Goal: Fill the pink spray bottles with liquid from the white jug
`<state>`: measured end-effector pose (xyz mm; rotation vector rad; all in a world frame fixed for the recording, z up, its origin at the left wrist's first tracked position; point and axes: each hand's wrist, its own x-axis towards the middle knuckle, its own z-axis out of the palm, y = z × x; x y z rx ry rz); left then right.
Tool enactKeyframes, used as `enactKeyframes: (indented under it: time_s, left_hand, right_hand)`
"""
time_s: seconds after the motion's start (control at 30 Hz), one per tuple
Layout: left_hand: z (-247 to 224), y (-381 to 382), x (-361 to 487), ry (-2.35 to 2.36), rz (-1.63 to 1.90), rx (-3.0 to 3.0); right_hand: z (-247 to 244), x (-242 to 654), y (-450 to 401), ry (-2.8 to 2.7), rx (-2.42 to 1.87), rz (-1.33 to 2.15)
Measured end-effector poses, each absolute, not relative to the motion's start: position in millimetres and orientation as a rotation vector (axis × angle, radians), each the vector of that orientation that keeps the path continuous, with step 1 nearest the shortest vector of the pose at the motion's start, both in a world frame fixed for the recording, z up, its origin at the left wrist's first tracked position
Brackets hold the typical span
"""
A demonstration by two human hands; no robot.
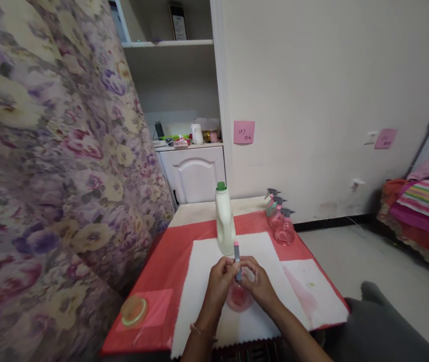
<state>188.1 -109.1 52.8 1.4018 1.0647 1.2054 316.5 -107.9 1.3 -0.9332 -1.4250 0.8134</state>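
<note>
A pink, see-through spray bottle point(239, 300) stands upright on the white cloth in front of me. Its grey spray head with a pink nozzle points away from me. The fingers of my left hand point(222, 276) are closed around the left side of the spray head and neck. On the right side, my right hand point(256, 282) has its thumb and fingers curled around the same neck. Both hands hide most of the collar. Just beyond them is a tall pale green jug point(225, 218) with a green top.
Several spray bottles point(284, 232) stand at the table's back right. The white cloth point(191, 296) covers part of the red tabletop point(154, 266). A round lid point(134, 310) rests at the left on a pink sheet point(161, 306). A stained cloth point(323, 291) lies at the right. A floral curtain point(67, 176) hangs at left.
</note>
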Motion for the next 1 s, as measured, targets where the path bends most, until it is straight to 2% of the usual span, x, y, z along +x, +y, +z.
enactKeyframes:
  time_s: [1.0]
  left_hand:
    - [54.4, -112.2, 189.5, 1.067, 1.203, 1.402]
  right_hand:
    - [9.6, 310.1, -112.3, -1.355, -0.978, 0.791]
